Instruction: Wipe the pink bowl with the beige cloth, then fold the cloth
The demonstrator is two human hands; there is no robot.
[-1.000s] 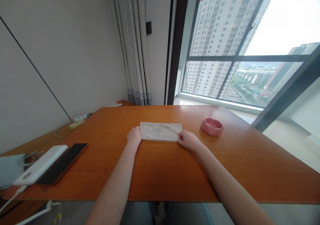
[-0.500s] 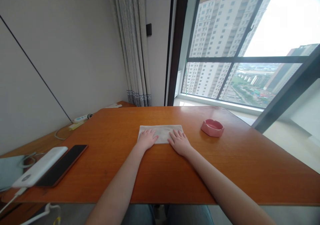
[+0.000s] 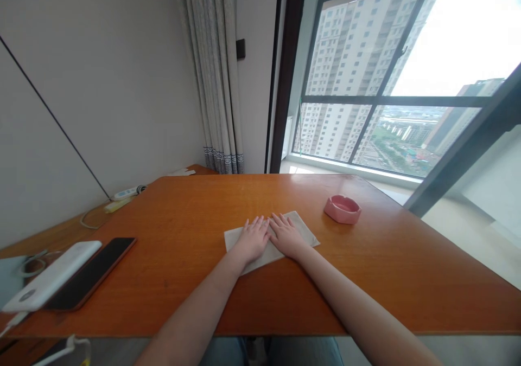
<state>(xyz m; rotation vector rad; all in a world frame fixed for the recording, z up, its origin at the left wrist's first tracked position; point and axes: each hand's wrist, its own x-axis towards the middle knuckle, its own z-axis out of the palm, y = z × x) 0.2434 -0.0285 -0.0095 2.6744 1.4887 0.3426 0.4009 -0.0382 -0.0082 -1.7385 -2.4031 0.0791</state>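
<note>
A folded whitish cloth [image 3: 300, 226] lies flat and askew on the wooden table [image 3: 195, 209], its right end pointing away from me. My left hand [image 3: 253, 239] rests palm down on its middle, fingers stretched forward. Beside it, my right hand [image 3: 286, 235] also presses flat on the cloth with its fingers out. The two hands touch or nearly touch at the thumbs. Part of the cloth is hidden under both hands.
A pink ashtray [image 3: 342, 209] stands to the right, past my right hand. On the left lie a black phone [image 3: 91, 274] and a white power bank [image 3: 55, 275] with a cable. A power strip [image 3: 126, 193] sits by the wall, and a window rises beyond the table.
The cloth has turned counterclockwise and come slightly nearer to me. My hands, spread apart on its two ends before, are now close together over its middle.
</note>
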